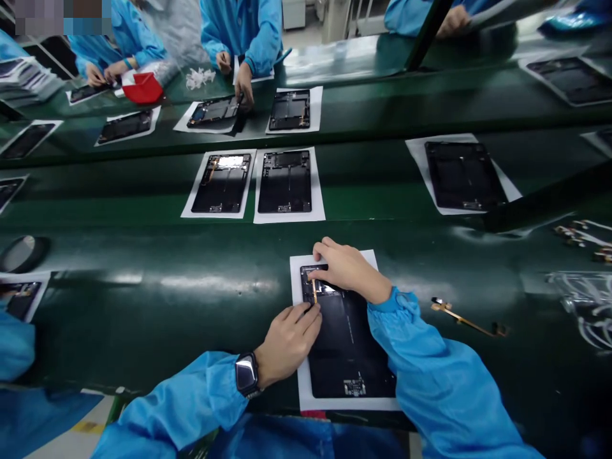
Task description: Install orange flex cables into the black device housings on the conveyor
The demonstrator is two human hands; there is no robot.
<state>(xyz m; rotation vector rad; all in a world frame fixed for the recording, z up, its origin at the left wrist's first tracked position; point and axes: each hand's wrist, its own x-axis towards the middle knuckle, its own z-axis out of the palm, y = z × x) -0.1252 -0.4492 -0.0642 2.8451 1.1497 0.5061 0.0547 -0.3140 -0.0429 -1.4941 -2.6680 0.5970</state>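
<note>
A black tablet housing (335, 344) lies on a white paper sheet (303, 398) right in front of me. Near its upper left corner runs a thin orange flex cable (314, 291). My left hand (289, 338), with a watch at the wrist, has its fingertips closed together at the cable's lower end. From above, my right hand (351, 271) reaches over the housing's top edge, thumb and finger closed at the cable's upper end. The fingertips partly hide the cable. Another flex cable (463, 317) rests on the green bench to the right.
Several tablet housings on paper lie on the green belt beyond, such as this one (284, 182). A roll of tape (23, 254) sits at left, and loose cables (586, 239) at far right. A dark post (545, 194) slants in at right. Co-workers in blue sleeves (262, 38) work opposite.
</note>
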